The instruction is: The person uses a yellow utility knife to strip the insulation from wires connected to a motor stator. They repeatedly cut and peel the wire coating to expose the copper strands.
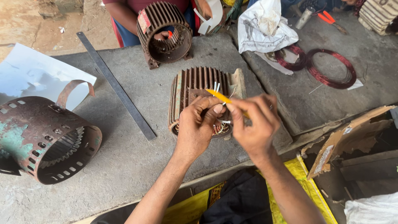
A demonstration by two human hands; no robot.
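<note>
Rusty ribbed motor stator, yellow sleeve pinched above

Motor repair workshop, finned stator housings on rough concrete bench, copper wire coils, steel ruler

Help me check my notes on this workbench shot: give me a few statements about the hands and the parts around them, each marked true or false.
1. Both hands, left hand and right hand, work over the finned motor stator. True.
2. The right hand holds a yellow sleeve. True.
3. The steel ruler lies right of the stator. False: it lies to its left.
4. The red copper wire coils sit inside the rusty perforated housing. False: they lie apart, at the far right.
5. Another person's hand reaches into a second stator. True.
</note>
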